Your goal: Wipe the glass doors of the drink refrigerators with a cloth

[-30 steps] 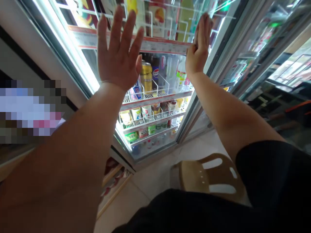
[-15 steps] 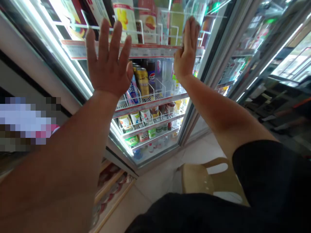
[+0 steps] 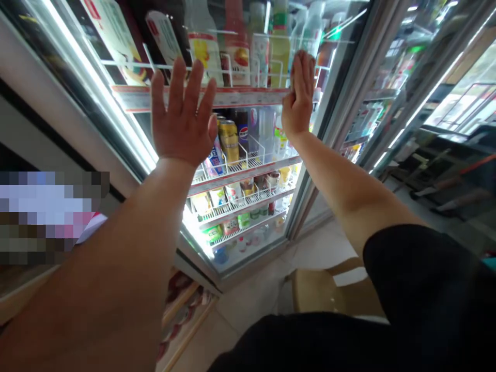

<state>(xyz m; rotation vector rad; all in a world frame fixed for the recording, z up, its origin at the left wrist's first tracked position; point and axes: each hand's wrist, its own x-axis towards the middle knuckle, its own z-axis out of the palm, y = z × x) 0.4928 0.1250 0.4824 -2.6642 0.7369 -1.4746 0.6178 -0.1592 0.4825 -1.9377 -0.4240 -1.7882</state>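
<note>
My left hand (image 3: 184, 119) is raised with its fingers spread, palm toward the glass door of a lit drinks fridge (image 3: 253, 264). It holds nothing I can see. To its right, my right hand (image 3: 298, 98) is up at the same door, fingers stretched upward and close together, thumb side facing me. Its palm is hidden, and whether either palm touches the glass is hard to tell. Behind the hands, tall bottles (image 3: 237, 62) line the upper shelf. Gold cans (image 3: 229, 142) and a dark Pepsi bottle (image 3: 243, 133) stand one shelf lower.
Lower shelves carry several cups and tubs (image 3: 230, 226). A tan chair (image 3: 313, 289) stands on the tiled floor at my right. A wooden rack (image 3: 182, 305) with packaged goods is at lower left. Another glass-fronted cooler (image 3: 368, 116) is on the right.
Both hands and the fridge sit slightly lower in the picture, and more of the upper bottles shows. The hands keep nearly the same pose.
</note>
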